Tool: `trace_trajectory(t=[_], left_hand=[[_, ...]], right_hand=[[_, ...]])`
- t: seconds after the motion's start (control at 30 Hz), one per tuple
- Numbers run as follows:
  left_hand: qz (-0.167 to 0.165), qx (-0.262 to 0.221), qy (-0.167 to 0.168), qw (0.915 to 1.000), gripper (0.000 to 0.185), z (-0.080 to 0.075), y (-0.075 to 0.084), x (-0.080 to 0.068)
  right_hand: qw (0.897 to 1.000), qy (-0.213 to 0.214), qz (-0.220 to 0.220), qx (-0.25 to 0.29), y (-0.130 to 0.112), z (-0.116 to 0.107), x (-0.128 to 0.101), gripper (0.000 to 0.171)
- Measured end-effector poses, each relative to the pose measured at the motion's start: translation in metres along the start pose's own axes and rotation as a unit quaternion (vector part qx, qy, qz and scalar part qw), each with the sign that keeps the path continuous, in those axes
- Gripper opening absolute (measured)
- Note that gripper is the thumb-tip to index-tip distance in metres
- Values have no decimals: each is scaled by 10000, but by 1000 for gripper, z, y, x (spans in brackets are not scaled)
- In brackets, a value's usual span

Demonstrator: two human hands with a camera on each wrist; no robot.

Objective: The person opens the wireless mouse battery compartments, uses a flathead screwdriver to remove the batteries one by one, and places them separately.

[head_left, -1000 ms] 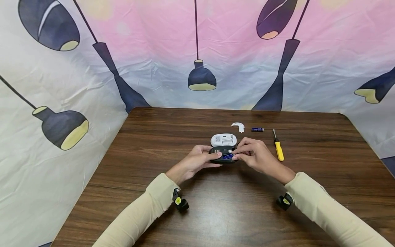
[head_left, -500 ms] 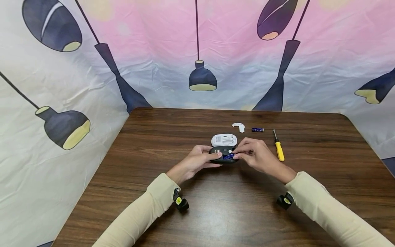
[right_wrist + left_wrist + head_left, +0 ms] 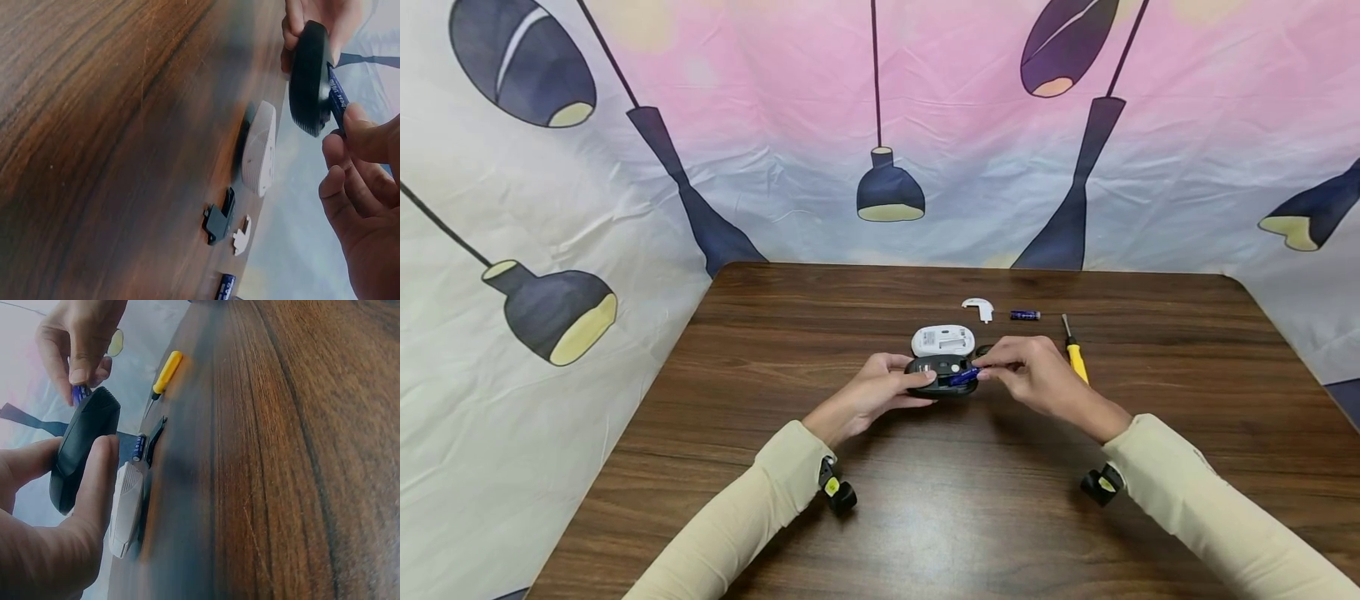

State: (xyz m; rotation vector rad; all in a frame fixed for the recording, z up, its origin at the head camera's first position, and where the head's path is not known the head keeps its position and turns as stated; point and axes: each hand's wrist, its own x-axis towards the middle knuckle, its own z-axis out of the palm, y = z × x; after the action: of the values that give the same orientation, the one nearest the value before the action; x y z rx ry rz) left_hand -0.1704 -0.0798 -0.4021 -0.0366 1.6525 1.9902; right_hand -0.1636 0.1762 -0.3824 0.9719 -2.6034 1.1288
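My left hand [image 3: 874, 387] grips a black computer mouse [image 3: 942, 363], its underside turned up and its battery compartment uncovered. Between the thumb and fingers of my right hand [image 3: 1033, 377] is one end of a blue battery [image 3: 965, 377]. That battery slants up out of the compartment, its other end still at the mouse, as the right wrist view also shows. Just behind the black mouse lies a white mouse [image 3: 934, 341], underside up, with a bare battery slot.
On the wooden table [image 3: 775, 333], a white battery cover [image 3: 981, 308] and a second blue battery [image 3: 1025, 315] lie farther back. A yellow-handled screwdriver [image 3: 1077, 363] is to the right, partly behind my right hand. A black battery cover [image 3: 219, 222] lies near the white mouse.
The battery's right end has been lifted and drawn rightward out of the black mouse by my right hand, which has shifted slightly right. My left hand has kept its grip on the mouse.
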Motion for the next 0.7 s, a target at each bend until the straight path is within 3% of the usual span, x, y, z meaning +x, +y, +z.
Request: trace_trajectory(t=[0.33, 0.7], left_hand=[[-129, 7, -62, 9999, 41, -3, -1, 0], [-196, 229, -37, 9995, 39, -5, -7, 3]], right_hand=[[9989, 434, 68, -151, 10, -19, -6, 16], [9917, 783, 456, -914, 35, -37, -24, 17]])
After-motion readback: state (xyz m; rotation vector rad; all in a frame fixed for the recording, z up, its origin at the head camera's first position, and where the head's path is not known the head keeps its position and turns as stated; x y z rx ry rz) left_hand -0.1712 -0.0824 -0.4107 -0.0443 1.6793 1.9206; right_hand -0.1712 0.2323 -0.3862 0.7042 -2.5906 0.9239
